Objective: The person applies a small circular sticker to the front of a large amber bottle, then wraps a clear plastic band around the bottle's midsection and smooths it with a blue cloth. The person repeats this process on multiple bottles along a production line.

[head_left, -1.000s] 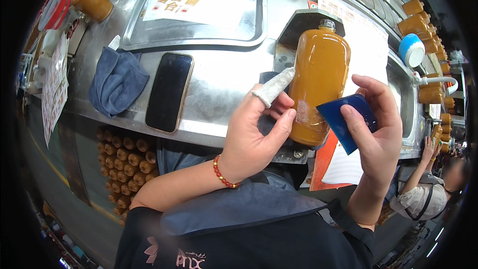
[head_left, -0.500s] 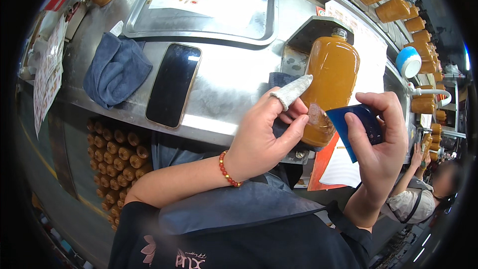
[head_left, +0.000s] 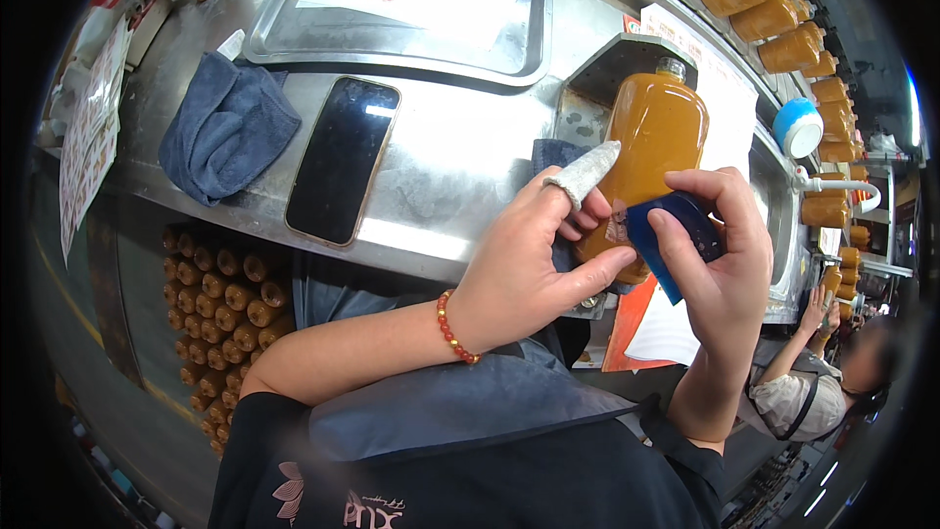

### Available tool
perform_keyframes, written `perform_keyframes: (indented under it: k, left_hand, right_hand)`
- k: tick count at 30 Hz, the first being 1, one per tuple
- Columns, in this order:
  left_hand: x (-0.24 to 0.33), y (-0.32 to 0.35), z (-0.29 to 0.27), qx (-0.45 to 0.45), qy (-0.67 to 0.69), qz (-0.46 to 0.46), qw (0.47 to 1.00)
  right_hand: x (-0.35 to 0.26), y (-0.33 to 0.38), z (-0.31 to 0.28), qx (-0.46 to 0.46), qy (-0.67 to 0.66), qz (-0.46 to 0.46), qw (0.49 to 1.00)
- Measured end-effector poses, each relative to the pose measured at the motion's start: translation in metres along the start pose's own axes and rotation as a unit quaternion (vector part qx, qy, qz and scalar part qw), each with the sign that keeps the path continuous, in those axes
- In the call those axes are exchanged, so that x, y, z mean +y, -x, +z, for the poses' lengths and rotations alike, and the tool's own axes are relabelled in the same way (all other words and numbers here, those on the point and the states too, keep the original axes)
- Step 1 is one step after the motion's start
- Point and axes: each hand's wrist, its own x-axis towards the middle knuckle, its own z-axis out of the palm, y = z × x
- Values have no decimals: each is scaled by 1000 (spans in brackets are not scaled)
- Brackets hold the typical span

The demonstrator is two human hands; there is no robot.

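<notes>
The left hand (head_left: pixel 537 257) stood half open beside the amber bottle (head_left: pixel 661 132) lying at the metal bracket (head_left: pixel 627 61), while the right hand (head_left: pixel 725 260) pinched a blue scraper (head_left: pixel 691 221) at its lower end, where uneven pressure appeared to risk creasing the patch (head_left: pixel 617 226).

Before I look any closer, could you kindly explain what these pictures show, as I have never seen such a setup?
There is no machine: these are a person's own two hands, seen from a fisheye camera worn on the head and looking down, so straight edges bend. The right hand holds a flat blue piece by the lower part of an amber-brown bottle. The left hand, with a pale cover on one finger, is at the bottle's left side. On the metal counter lie a dark phone, a crumpled blue-grey cloth and a metal tray holding printed paper.
</notes>
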Motion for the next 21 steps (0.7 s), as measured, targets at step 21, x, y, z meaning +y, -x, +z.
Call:
perform_keyframes:
  k: [21]
  left_hand:
    - [37,-22,9,-75,184,-141,970]
  right_hand:
    - [46,62,-16,9,-304,137,943]
